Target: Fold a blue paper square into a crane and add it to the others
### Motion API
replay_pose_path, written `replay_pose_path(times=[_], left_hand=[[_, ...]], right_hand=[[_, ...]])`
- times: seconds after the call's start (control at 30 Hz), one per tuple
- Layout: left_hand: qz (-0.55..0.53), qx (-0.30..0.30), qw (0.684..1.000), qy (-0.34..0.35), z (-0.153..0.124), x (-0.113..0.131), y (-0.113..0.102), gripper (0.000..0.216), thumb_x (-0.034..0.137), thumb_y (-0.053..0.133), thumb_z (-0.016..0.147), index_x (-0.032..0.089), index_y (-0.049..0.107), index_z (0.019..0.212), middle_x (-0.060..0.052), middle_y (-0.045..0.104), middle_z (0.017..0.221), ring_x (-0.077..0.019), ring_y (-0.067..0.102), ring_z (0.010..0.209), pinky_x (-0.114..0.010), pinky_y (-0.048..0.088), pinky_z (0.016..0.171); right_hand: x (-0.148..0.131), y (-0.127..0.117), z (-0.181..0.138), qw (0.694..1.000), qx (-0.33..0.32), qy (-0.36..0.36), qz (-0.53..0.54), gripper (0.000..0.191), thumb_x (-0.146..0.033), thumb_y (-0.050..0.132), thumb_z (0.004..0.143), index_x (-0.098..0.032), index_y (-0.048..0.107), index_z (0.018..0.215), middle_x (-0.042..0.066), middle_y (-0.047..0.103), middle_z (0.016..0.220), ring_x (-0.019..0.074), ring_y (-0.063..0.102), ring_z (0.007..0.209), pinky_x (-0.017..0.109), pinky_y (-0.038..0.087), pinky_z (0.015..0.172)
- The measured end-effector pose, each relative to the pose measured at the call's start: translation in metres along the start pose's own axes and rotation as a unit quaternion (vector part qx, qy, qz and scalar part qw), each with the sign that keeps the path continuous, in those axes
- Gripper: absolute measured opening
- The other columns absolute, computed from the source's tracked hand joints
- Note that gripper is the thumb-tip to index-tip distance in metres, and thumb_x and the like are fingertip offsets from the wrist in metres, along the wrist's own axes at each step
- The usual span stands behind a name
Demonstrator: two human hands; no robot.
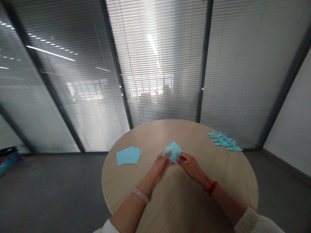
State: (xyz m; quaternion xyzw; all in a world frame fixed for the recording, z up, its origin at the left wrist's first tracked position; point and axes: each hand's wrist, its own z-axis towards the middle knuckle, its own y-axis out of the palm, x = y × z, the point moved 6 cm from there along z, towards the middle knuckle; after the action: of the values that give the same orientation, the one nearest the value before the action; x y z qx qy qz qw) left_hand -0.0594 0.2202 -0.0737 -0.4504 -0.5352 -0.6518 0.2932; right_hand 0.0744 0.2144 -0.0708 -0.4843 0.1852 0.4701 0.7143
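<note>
Between my hands, just above the middle of the round table, is a light blue sheet of origami paper (173, 148), partly folded, one corner pointing away from me. My left hand (162, 163) is closed on its left side, thumb on top and fingers underneath. At the lower right edge my right hand (189, 164) pinches the paper between thumb and fingertips. The fine folds near my fingers are too small to make out.
A fanned stack of blue paper sheets (128, 156) lies left on the wooden table (155, 132). Several folded blue paper cranes (223, 141) sit by the right far edge. Behind stands a glass wall with blinds (165, 97). A dark container (9, 156) is on the floor at far left.
</note>
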Motion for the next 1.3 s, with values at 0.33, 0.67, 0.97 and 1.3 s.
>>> replay_pose_path(times=[0.33,0.67,0.97,1.3], left_hand=[[0.209,-0.022,0.973,0.093,-0.003,0.016,0.006,0.044,0.027,0.081,0.058,0.013,0.064,0.096,-0.009,0.070,0.092,-0.0205,0.062,0.080,-0.031,0.047,0.076],[0.224,-0.019,0.967,0.124,0.003,0.012,0.002,0.044,0.024,0.080,0.057,0.016,0.058,0.095,-0.004,0.066,0.086,-0.0179,0.060,0.078,-0.029,0.046,0.073],[0.274,0.043,0.952,0.132,0.006,0.015,-0.012,0.035,0.029,0.078,0.059,0.015,0.062,0.086,-0.002,0.065,0.075,-0.0163,0.056,0.068,-0.025,0.043,0.064],[0.209,-0.009,0.971,0.120,0.000,0.023,0.000,0.068,0.026,0.077,0.061,0.017,0.051,0.123,0.003,0.059,0.068,-0.0108,0.053,0.059,-0.022,0.042,0.059]], right_hand=[[0.001,-0.010,0.001,0.998,0.056,0.003,-0.038,0.022,-0.037,0.055,0.082,-0.019,0.060,0.072,0.003,0.062,0.070,0.0177,0.057,0.066,0.028,0.043,0.062],[0.005,-0.010,0.001,0.997,0.062,0.030,-0.044,0.024,-0.039,0.056,0.082,-0.019,0.061,0.071,0.002,0.061,0.069,0.0176,0.057,0.066,0.028,0.042,0.063],[0.007,-0.023,0.000,0.980,0.197,-0.022,-0.029,0.051,-0.045,0.073,0.065,-0.017,0.055,0.104,0.012,0.057,0.104,0.0279,0.054,0.098,0.044,0.044,0.084],[0.018,-0.006,0.004,0.988,0.036,0.068,0.134,0.046,-0.038,0.071,0.068,-0.019,0.056,0.108,0.006,0.067,0.098,0.0231,0.063,0.085,0.035,0.051,0.074]])
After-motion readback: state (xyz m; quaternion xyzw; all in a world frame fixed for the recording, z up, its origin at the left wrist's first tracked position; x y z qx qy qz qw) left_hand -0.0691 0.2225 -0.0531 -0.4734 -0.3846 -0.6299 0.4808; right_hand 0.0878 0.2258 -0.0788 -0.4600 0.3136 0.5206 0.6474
